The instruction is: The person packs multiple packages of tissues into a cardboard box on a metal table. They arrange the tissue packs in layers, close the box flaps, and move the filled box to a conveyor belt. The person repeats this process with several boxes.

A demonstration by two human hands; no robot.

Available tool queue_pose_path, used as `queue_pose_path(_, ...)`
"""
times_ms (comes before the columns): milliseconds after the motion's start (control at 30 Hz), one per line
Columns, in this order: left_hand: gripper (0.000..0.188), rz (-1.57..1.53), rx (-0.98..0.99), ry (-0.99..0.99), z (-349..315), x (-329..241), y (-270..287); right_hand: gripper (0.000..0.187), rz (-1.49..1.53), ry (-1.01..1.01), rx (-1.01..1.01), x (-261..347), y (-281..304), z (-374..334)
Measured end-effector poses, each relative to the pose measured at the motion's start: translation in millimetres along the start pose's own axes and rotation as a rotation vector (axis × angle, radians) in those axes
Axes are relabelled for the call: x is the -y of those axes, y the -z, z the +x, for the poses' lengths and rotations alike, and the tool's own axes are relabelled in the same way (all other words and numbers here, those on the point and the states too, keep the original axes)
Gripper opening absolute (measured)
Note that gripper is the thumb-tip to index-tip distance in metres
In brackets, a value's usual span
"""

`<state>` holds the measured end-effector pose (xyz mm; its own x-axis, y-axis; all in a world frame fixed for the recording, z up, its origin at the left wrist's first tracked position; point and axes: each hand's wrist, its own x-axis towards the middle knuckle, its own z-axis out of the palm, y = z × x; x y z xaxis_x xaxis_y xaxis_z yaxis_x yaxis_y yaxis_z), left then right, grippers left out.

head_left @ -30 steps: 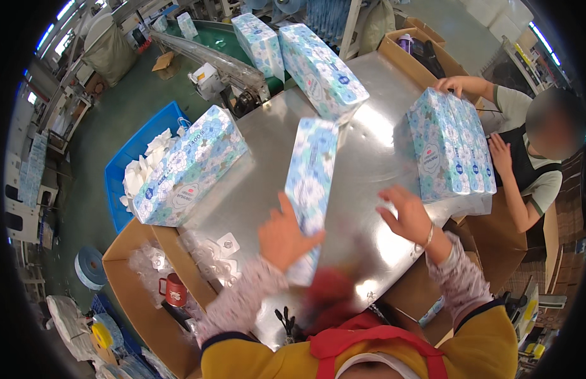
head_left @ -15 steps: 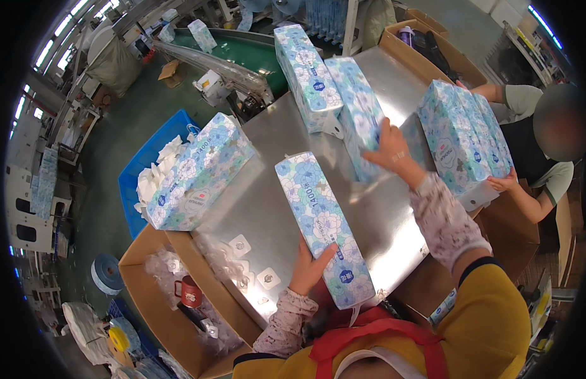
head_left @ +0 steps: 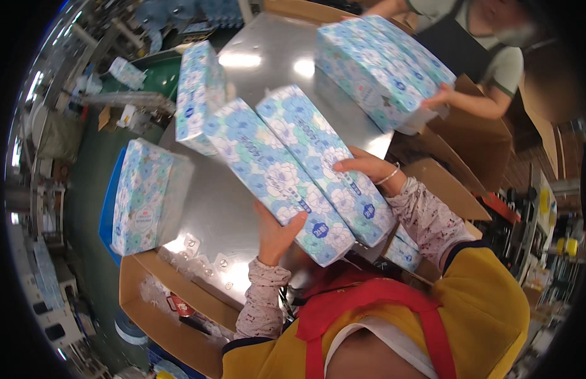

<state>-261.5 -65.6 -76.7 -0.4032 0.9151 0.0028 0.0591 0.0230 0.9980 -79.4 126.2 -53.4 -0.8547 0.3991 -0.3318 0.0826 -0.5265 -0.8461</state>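
Note:
Two long tissue packs with a blue floral print lie side by side before me, slanting from far left to near right. My left hand (head_left: 277, 232) is closed on the outer side of the left tissue pack (head_left: 267, 174), its thumb on top. Around the right tissue pack (head_left: 321, 148) my right hand (head_left: 367, 169) is closed, thumb on its upper face. The packs are almost touching along their length. Just beyond their far left end, another floral tissue pack (head_left: 195, 95) stands on the metal table (head_left: 201, 208).
A co-worker's hand (head_left: 439, 98) grips a bundle of floral packs (head_left: 375, 72) at the far right. At the left, more packs (head_left: 141, 199) stand by a blue bin (head_left: 108, 208). An open carton (head_left: 138, 303) is near left, with clear plastic pieces (head_left: 195, 259) beside it. Cartons (head_left: 473, 142) flank the right.
My right hand has taken hold of a second pack and brought it beside the one in my left hand. My view has swung right, and the co-worker's bundle appears farther away.

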Motion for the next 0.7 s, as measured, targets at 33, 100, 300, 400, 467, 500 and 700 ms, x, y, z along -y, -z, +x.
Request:
queue_pose_path(33,0.082,0.026,0.021,-0.097,5,-18,-7,0.071,-0.029,0.106,-0.023,20,-5,-22)
queue_pose_path(100,0.077,-0.074,0.067,-0.157,8,-62,-37,0.073,-0.103,0.262,-0.104,59,-8,-71)
queue_pose_path(300,0.024,-0.032,0.371,-0.402,-31,-145,-162,0.080,-0.402,0.509,-0.451,129,11,-283)
queue_pose_path(400,0.030,-0.002,0.577,-0.606,-66,-156,-215,0.084,-0.382,0.428,-0.536,106,31,-370)
queue_pose_path(467,0.041,-0.181,0.873,0.035,-95,-136,-223,0.087,-0.346,0.164,-0.490,76,50,-404)
queue_pose_path(500,0.047,-0.320,1.056,0.677,-103,-125,-214,0.088,-0.316,0.018,-0.445,52,60,-407)
queue_pose_path(700,0.041,-0.102,0.816,0.712,-54,-118,-131,0.079,-0.951,-0.385,-0.215,-117,138,-265)
